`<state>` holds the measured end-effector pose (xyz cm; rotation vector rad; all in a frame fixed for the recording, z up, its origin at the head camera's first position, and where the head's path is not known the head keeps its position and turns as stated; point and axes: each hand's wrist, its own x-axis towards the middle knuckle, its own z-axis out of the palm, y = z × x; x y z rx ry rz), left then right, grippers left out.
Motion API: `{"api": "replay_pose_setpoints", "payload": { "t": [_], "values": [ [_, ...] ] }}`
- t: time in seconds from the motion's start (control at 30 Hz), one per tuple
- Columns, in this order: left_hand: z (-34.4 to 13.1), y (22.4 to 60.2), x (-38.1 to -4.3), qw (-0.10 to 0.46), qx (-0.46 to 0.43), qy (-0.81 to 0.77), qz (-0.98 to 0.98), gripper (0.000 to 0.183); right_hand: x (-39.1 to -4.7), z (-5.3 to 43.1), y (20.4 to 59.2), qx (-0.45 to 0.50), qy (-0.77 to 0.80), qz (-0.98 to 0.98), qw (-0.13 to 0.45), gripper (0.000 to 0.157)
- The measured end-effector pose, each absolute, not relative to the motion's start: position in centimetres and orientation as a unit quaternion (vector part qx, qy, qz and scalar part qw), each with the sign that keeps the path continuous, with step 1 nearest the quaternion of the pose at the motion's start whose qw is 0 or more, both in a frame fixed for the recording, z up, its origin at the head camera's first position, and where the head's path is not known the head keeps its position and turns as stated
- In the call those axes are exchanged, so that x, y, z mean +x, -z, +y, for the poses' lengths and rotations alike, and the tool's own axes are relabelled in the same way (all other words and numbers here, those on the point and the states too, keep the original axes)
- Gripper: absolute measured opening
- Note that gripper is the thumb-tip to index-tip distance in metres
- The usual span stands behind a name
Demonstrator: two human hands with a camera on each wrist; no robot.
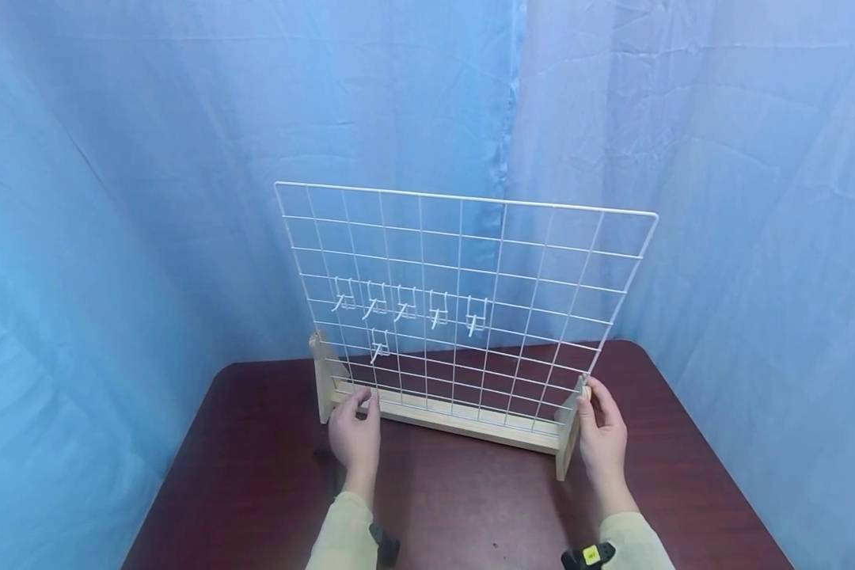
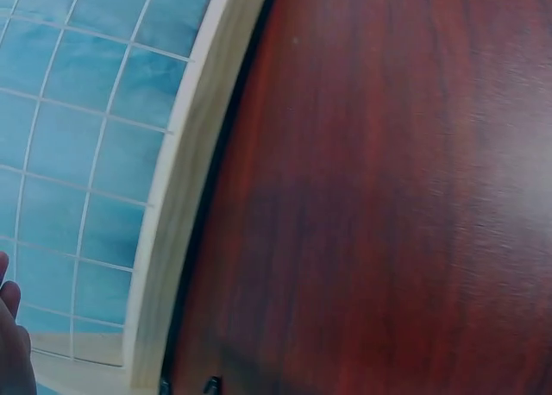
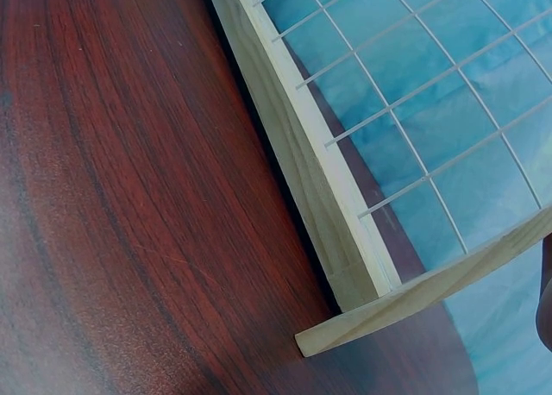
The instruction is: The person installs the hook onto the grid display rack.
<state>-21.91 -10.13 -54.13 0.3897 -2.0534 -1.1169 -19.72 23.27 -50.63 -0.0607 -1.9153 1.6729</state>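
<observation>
A white wire grid panel (image 1: 484,261) stands upright in a pale wooden stand (image 1: 442,416) on the table. Several white wire hooks (image 1: 406,309) hang on the grid, mostly in one row, with one hook (image 1: 379,348) lower down. My right hand (image 1: 604,435) grips the upper edge of the stand's right end board (image 1: 568,439) between thumb and fingers. Near the stand's lower left, my left hand (image 1: 356,431) has loosely bent fingers and holds nothing I can see. Only its fingertips (image 2: 10,300) enter the left wrist view, at the left edge.
The stand rests on a dark reddish-brown table (image 1: 484,514) with rounded far corners. Blue curtains (image 1: 185,158) surround the table's back and sides. A small dark object (image 1: 324,454) lies left of my left hand.
</observation>
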Motion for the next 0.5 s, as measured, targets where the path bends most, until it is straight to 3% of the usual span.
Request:
{"api": "replay_pose_setpoints", "payload": {
  "t": [0.5],
  "values": [
    [-11.1,56.7,-19.8,0.361,0.165,0.450,-0.800,0.022,-19.8,23.3,50.7,-0.023,-0.626,-0.720,0.297,0.034]
  ]
}}
